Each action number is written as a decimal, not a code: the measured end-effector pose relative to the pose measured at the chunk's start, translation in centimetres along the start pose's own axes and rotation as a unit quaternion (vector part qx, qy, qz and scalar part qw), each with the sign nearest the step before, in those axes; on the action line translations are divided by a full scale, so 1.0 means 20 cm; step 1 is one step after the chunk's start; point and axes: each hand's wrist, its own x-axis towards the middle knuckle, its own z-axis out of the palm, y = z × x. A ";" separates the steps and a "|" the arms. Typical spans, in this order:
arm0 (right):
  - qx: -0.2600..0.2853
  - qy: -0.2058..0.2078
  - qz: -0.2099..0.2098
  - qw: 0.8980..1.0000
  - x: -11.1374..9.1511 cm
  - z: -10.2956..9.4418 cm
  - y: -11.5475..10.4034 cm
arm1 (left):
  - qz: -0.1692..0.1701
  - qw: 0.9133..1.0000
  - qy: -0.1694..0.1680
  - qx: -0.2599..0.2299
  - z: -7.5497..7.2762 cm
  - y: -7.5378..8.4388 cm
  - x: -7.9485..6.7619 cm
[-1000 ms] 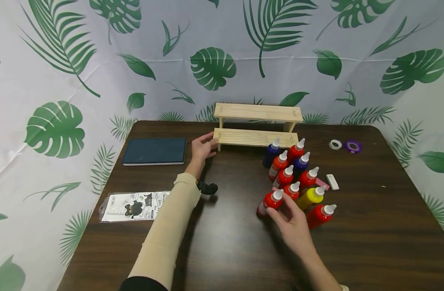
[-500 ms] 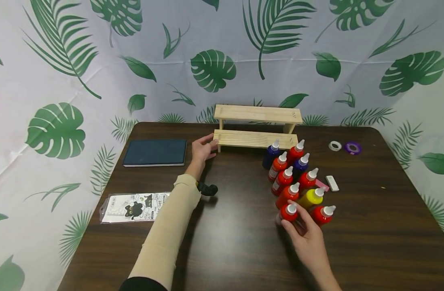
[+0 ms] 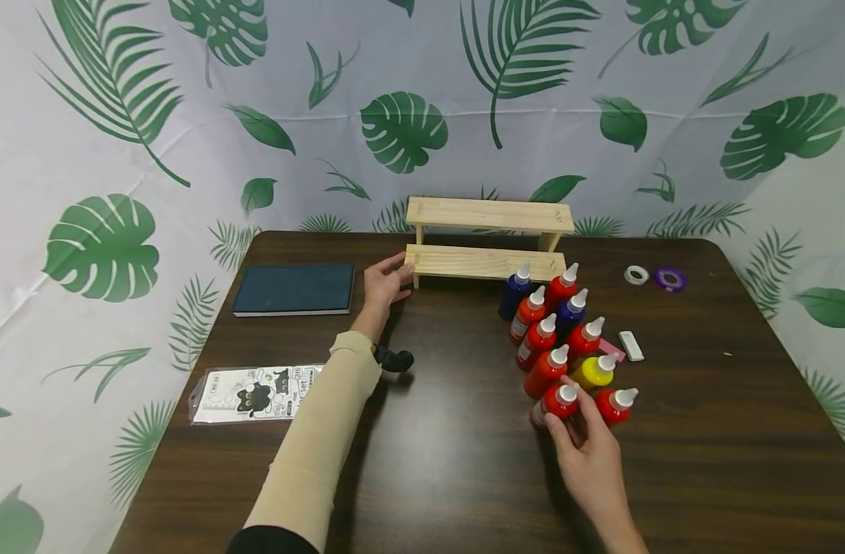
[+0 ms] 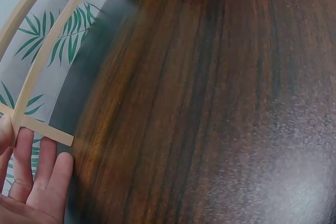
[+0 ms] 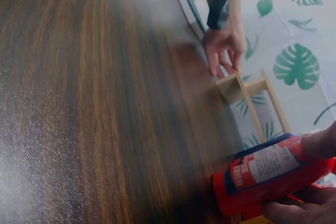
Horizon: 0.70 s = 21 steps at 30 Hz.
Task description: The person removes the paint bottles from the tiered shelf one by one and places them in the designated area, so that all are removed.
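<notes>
My left hand [image 3: 383, 286] grips the left end of a two-tier wooden display rack [image 3: 488, 262] at the table's back. In the left wrist view, its thumb is at the step's end and its fingers [image 4: 46, 167] lie behind the leg. My right hand [image 3: 592, 462] holds a red squeeze bottle [image 3: 552, 406] with a white nozzle cap, thumb on one side and fingers on the other. This bottle stands at the near end of a row of red bottles headed by a blue bottle [image 3: 515, 298]. Beside it runs a second row, with a yellow bottle [image 3: 594, 372] and another red bottle [image 3: 613, 406].
A dark blue notebook [image 3: 294, 289] and a packaged cat-print set [image 3: 256, 394] lie on the left. Right of the bottles are a white eraser [image 3: 631, 346], a pink block [image 3: 612, 351], a white tape roll [image 3: 636, 275] and a purple one [image 3: 670, 278]. A leaf-print cloth hangs behind.
My right hand has carried the red bottle rightward and slightly toward me, to the near end of the left row. My left hand has stayed at the rack.
</notes>
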 end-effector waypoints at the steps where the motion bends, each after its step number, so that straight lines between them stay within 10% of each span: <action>1: -0.001 -0.002 0.000 1.000 0.00 0.00 0.00 | 0.004 1.000 0.002 0.001 0.00 0.00 0.00; 12: -0.031 -0.011 -0.004 0.999 0.00 -0.04 -0.08 | 0.048 0.999 0.013 0.013 0.01 -0.05 0.01; 21: -0.010 0.017 -0.108 0.994 0.01 -0.18 -0.25 | 0.060 0.998 0.017 -0.010 -0.01 -0.08 0.00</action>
